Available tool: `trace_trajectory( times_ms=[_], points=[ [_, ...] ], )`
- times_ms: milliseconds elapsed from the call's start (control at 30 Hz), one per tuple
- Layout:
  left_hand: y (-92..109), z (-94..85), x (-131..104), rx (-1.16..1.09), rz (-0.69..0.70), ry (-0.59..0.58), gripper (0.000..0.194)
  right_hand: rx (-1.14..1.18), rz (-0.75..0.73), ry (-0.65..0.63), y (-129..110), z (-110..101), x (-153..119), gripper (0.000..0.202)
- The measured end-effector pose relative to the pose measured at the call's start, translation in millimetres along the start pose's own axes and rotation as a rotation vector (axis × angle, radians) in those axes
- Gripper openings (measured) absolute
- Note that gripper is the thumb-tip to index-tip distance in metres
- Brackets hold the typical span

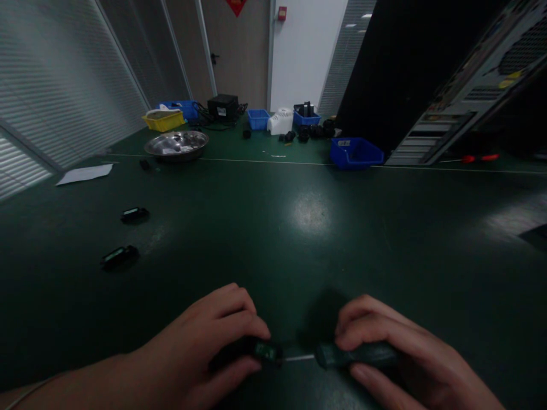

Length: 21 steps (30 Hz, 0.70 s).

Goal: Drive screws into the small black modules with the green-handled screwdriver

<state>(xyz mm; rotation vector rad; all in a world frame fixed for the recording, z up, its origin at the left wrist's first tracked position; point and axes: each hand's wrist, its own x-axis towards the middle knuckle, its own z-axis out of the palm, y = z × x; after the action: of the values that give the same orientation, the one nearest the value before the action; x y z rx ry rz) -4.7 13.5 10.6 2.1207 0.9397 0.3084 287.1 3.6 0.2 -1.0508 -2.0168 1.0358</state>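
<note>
Near the front of the green table, my left hand (213, 347) is closed on a small black part with a green circuit board (267, 351) showing at its right end. My right hand (397, 347) grips the dark green handle of a screwdriver (359, 354). Its thin metal shaft points left and reaches the right end of the black part; whether the tip sits in a screw cannot be made out. Two similar black parts lie to the left, a nearer one (119, 258) and a farther one (134, 214).
A metal bowl (177, 154), a white paper (84, 174) and a yellow bin (164, 120) stand at the back left. Farther right are a blue bin (355, 155), a white housing (281, 122) and a black box (223, 107). A computer case (453, 108) rises at right.
</note>
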Motion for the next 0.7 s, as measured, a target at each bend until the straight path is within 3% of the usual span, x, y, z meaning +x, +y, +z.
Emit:
trace_trajectory(
  times_ms=[300,433,533,700],
  points=[
    [-2,-0.3,-10,0.013,0.064,0.084,0.030,-0.049,0.034,-0.021,3,-2,-4,0.030],
    [-3,-0.9,-8,-0.049,0.047,0.076,0.051,-0.036,0.028,-0.024,4,-2,-1,0.031],
    [-3,-1.0,-5,-0.065,0.115,0.043,0.062,-0.021,0.024,-0.031,3,-2,-1,0.031],
    [0,-0.2,-4,-0.041,0.093,0.038,0.045,-0.026,0.023,-0.027,2,0,-4,0.029]
  ],
)
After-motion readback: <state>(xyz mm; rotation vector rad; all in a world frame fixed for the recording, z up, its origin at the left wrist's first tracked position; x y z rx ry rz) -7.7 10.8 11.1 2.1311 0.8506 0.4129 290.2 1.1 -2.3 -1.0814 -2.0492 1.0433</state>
